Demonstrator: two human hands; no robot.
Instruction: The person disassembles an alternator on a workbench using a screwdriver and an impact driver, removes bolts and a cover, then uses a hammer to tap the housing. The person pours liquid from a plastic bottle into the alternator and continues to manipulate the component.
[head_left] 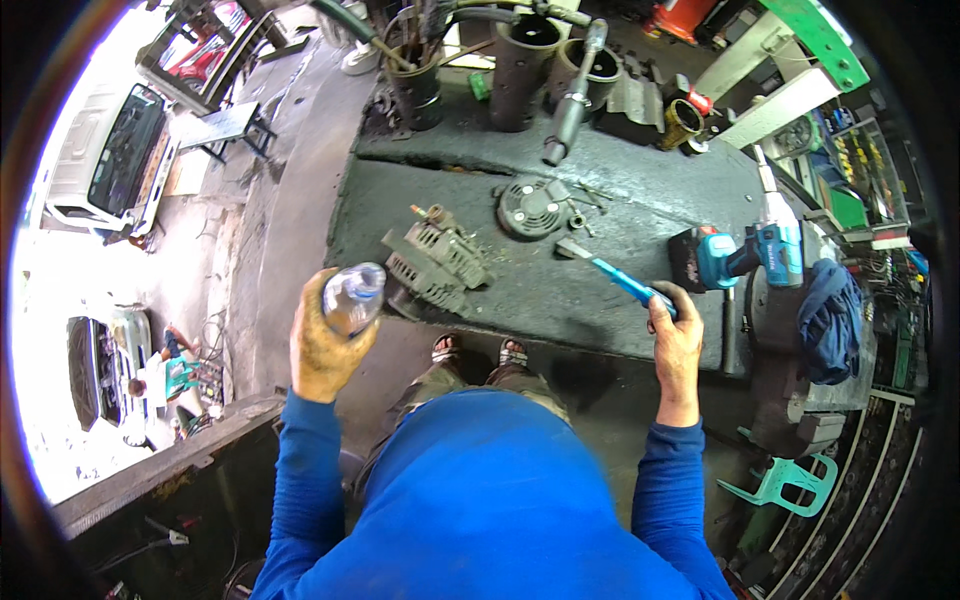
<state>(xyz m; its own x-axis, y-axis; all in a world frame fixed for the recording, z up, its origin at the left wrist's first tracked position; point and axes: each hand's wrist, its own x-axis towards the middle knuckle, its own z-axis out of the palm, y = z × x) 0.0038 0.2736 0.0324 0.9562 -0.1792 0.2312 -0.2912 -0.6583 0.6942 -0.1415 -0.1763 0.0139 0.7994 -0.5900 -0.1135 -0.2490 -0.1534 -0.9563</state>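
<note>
Left hand (325, 345), fingers wrapped around a clear plastic bottle (352, 295), hovers at the bench (640, 215) front-left edge, beside a grey alternator housing (435, 265). Right hand (677, 345), fingers closed on a blue-handled tool (620, 280), probably a brush, sits at the front edge right of centre; bare bench surface lies between them.

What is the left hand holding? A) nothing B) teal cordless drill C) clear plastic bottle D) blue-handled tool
C: the left hand wraps its fingers around a clear plastic bottle, while the blue-handled tool is in the right hand and the teal cordless drill lies on the dark workbench.
</note>
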